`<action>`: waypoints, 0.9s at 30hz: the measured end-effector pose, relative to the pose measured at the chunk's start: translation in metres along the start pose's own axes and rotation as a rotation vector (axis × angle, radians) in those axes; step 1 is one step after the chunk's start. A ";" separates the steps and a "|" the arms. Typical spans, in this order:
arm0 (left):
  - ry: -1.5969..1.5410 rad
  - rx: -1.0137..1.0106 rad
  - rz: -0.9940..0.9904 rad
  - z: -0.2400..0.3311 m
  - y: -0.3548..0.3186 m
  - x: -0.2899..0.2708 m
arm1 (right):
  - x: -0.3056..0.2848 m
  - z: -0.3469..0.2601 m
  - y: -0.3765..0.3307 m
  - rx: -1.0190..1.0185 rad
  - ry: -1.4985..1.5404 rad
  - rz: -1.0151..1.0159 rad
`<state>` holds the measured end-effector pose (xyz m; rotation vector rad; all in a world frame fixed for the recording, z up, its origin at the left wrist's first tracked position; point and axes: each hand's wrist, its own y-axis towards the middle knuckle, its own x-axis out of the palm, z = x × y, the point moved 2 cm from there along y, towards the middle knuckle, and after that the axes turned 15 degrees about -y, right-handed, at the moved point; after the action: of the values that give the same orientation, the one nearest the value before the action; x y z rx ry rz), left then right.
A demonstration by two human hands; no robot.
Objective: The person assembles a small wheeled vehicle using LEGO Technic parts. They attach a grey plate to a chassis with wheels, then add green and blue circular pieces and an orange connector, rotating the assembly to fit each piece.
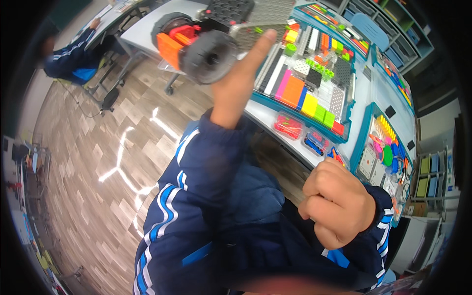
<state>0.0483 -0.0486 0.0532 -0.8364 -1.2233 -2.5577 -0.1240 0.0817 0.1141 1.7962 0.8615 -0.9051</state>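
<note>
My left hand point(235, 91) is raised over the table's edge, its thumb stretched out toward the far side. It holds a toy building-block vehicle point(186, 35) with big grey-black wheels and orange and red blocks; the fingers are mostly hidden behind the near wheel point(210, 57). My right hand point(339, 202) is closed in a fist in front of my body, near the table's front edge. Whatever may be inside that fist is hidden. Beyond the hands lies an open teal-edged tray point(352, 109) of sorted building bricks in many colours.
Clear boxes of red pieces point(288, 126) and blue pieces point(317, 141) sit along the table edge. Another parts tray point(368, 114) holds gears. A blue chair point(369, 28) and shelves point(424, 44) stand beyond. At far left a person point(73, 59) sits by another table.
</note>
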 end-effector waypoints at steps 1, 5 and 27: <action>-0.012 -0.019 -0.018 0.000 -0.002 0.000 | 0.000 0.000 0.001 0.018 -0.024 0.010; 0.088 0.007 -0.046 -0.001 -0.002 -0.004 | 0.000 -0.002 0.004 0.059 -0.053 0.003; -0.072 -0.009 0.266 0.010 0.019 -0.027 | 0.013 0.011 0.005 0.060 -0.049 0.082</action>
<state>0.0818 -0.0551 0.0551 -1.0262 -1.0411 -2.3402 -0.1158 0.0719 0.1014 1.8396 0.7311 -0.9269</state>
